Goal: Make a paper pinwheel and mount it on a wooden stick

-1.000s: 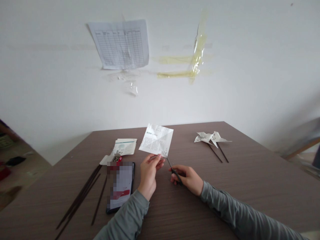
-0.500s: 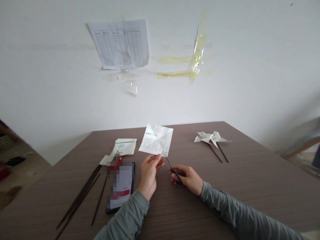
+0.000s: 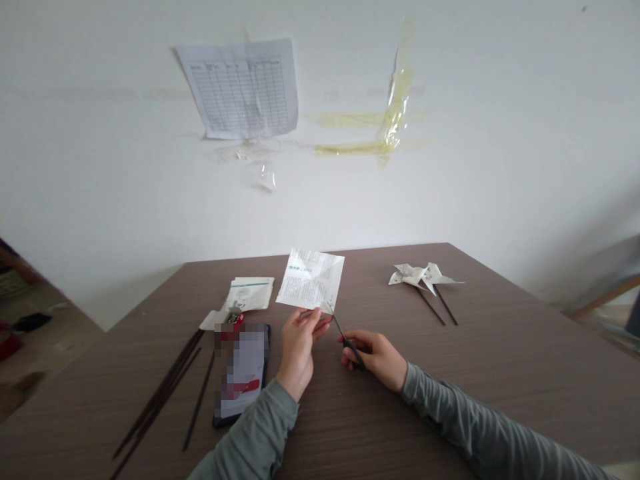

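My left hand (image 3: 301,343) pinches the near edge of a square sheet of printed paper (image 3: 311,279), which has diagonal crease lines and is held above the table. In my right hand (image 3: 373,353) is a pair of scissors (image 3: 340,328) with dark handles, my fingers closed round them. The scissor blades meet the sheet's near right corner; whether they are apart there is too small to tell. Left of my left hand lies a phone (image 3: 243,373) with its screen lit and partly pixelated.
Two paper pinwheels (image 3: 411,275) on dark sticks lie at the right on the brown table (image 3: 480,373). A stack of square papers (image 3: 250,293), a small open red-and-white box (image 3: 220,319) and several dark sticks (image 3: 163,393) are at the left. A wall stands behind the table.
The sheet has shifted very slightly to the left with my left hand, and the blades stay at its corner. My right hand looks nearly still.
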Tool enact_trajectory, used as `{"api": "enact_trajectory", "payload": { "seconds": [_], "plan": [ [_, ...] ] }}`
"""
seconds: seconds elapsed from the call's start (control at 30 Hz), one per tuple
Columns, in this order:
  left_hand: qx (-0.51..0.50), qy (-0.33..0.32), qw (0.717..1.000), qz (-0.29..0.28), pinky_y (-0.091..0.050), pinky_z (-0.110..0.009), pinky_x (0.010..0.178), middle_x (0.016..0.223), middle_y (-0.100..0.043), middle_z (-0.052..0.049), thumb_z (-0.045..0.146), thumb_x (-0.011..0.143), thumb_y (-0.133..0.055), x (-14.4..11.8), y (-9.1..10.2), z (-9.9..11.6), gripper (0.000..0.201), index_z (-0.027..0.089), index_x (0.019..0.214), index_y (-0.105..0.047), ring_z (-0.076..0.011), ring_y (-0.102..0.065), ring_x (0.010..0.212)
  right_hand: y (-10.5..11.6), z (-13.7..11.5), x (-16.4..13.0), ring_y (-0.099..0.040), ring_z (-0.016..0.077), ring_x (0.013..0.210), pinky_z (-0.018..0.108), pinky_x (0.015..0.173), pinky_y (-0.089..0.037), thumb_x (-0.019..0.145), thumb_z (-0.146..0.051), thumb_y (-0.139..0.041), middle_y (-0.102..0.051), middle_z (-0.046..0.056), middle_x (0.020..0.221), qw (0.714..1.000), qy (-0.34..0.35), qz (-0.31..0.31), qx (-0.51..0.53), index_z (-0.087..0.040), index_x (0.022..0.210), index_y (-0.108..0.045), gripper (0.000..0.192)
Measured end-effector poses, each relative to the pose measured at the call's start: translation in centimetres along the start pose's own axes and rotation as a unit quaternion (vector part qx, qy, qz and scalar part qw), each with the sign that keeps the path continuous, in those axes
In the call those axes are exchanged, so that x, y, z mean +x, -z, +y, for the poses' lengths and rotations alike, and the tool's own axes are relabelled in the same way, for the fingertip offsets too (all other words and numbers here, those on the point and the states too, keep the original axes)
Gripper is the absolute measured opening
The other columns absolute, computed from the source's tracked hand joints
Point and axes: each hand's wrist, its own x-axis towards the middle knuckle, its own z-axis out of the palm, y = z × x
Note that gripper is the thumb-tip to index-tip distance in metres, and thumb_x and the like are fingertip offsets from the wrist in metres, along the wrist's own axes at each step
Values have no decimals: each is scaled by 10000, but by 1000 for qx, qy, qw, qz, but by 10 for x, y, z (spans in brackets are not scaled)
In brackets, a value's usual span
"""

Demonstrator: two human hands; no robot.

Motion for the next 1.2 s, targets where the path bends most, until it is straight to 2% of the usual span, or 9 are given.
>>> {"api": "enact_trajectory", "payload": {
  "seconds": [0.2,0.47,0.73,0.87,1.0,1.2],
  "plan": [
    [-5,3,1000,9,-761,-318,810,915,-949,-50,161,882,-1096,1,0,2,258,210,918,-846,-252,-954,884,-1,2,-1,-769,314,723,500,784,-697,779,-905,-1088,-867,119,842,1000,-2,2,9,-273,1051,-905,712],
    [-2,-5,1000,11,-773,-338,829,899,-943,-49,228,845,-1152,4,2,2,333,217,898,-824,-261,-954,879,0,7,1,-739,262,701,450,764,-667,794,-886,-1069,-858,71,829,1000,-3,-15,10,-247,1108,-888,734],
    [-6,-2,1000,11,-772,-334,823,893,-946,-52,259,812,-1179,3,2,3,373,212,903,-820,-263,-958,879,-2,-1,-3,-738,273,699,447,760,-685,785,-863,-1090,-853,86,816,1000,-6,-4,8,-266,1029,-896,673],
    [-9,-3,1000,10,-773,-337,824,893,-946,-58,246,815,-1167,2,2,4,360,212,896,-818,-266,-958,879,-3,-5,-4,-740,292,696,475,747,-687,744,-913,-1081,-842,81,802,1000,-9,-3,5,-268,1032,-897,730],
    [-4,-1,1000,9,-774,-343,831,907,-948,-60,228,844,-1138,2,2,5,326,219,896,-816,-271,-960,896,-3,-6,-5,-763,314,718,502,783,-697,789,-880,-1080,-846,107,825,1000,-7,-1,2,-273,1030,-900,678],
    [8,-2,1000,6,-781,-347,849,921,-943,-53,253,854,-1154,2,3,5,355,222,919,-806,-269,-962,904,-2,-5,-4,-766,310,710,491,771,-720,770,-908,-1080,-844,106,815,1000,-6,0,0,-260,1057,-908,729]
  ]
}}
